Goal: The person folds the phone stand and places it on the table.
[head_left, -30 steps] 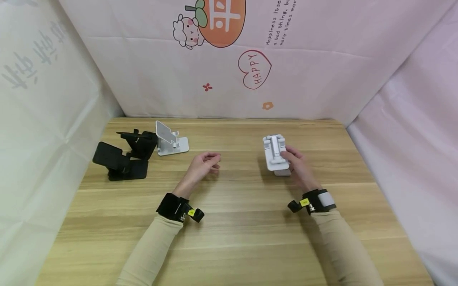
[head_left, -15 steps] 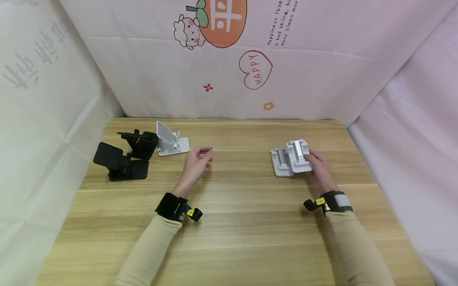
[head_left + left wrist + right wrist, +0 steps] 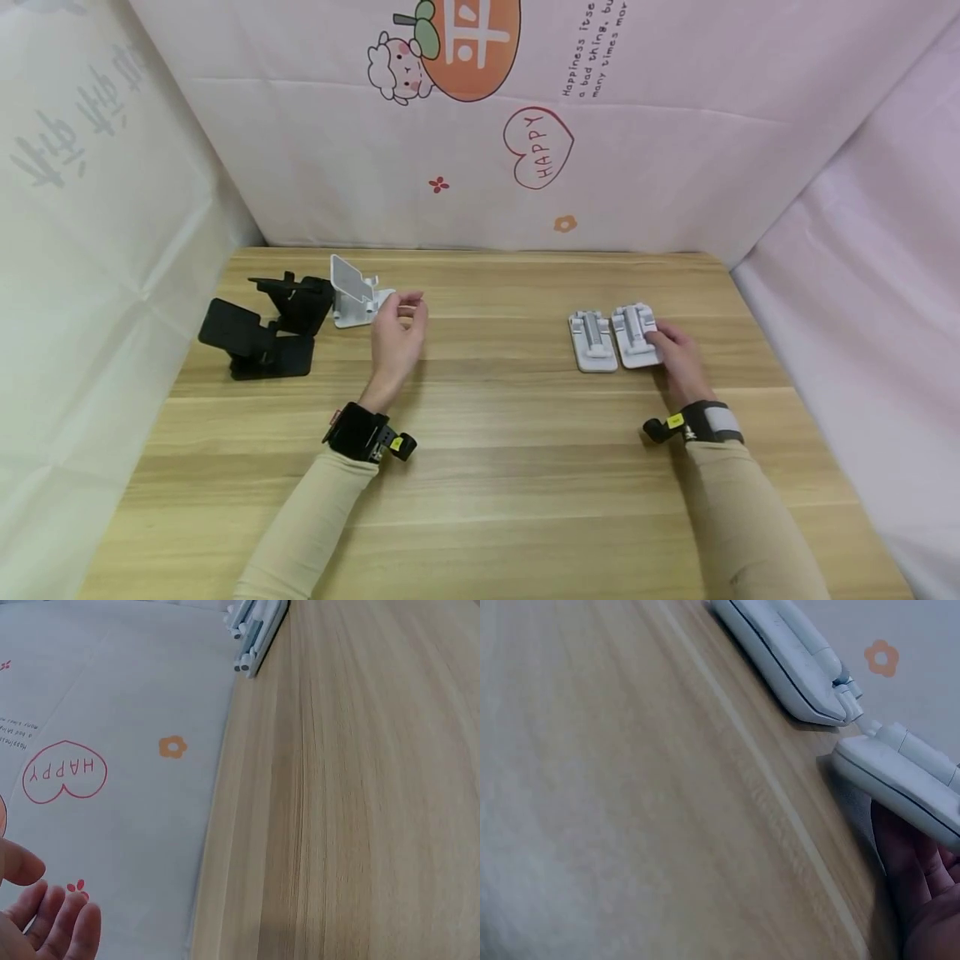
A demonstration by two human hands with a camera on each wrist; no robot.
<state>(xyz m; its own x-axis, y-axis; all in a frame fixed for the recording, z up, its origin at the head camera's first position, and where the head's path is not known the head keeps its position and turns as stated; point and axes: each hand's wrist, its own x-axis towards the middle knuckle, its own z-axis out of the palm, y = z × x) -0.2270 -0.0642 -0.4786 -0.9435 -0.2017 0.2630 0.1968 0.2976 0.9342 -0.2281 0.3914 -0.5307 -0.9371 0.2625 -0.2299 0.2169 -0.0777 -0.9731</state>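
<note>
My right hand grips the right edge of a folded white phone stand, thumb on top. In the right wrist view, fingers reach under that stand and its near side is slightly raised. Beside it, a second folded white phone stand lies flat on the table, a narrow gap between them. My left hand hovers with loosely curled fingers and holds nothing. It partly covers the base of an unfolded white phone stand; whether it touches that base I cannot tell.
Two unfolded black phone stands stand at the left of the wooden table, close to the unfolded white one. A printed white cloth hangs along the back edge, with more cloth on both sides.
My right hand has carried the held stand rightward off the other folded one and lowered it beside it. My left hand has moved left, toward the unfolded white stand.
</note>
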